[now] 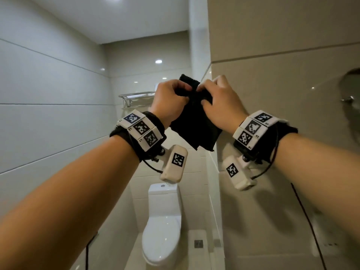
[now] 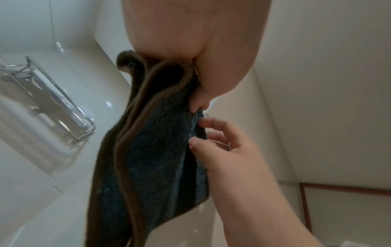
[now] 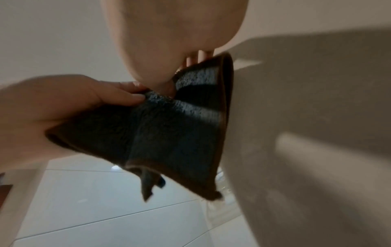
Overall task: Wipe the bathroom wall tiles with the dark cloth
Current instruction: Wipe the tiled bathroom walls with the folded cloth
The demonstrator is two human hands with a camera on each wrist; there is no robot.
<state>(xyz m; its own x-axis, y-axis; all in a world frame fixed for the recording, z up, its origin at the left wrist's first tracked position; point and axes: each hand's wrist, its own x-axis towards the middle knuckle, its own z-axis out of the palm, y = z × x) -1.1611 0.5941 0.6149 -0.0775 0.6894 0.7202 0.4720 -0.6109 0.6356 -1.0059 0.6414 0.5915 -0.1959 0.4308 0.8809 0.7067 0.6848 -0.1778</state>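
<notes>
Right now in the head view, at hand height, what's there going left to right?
Towel rack → left hand → dark cloth, gripped by both hands → right hand → round metal fixture on the right wall.

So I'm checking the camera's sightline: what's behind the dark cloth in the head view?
Behind the dark cloth, held by the left hand and right hand, show the towel rack and wall tiles; the rack's right end is covered.
</notes>
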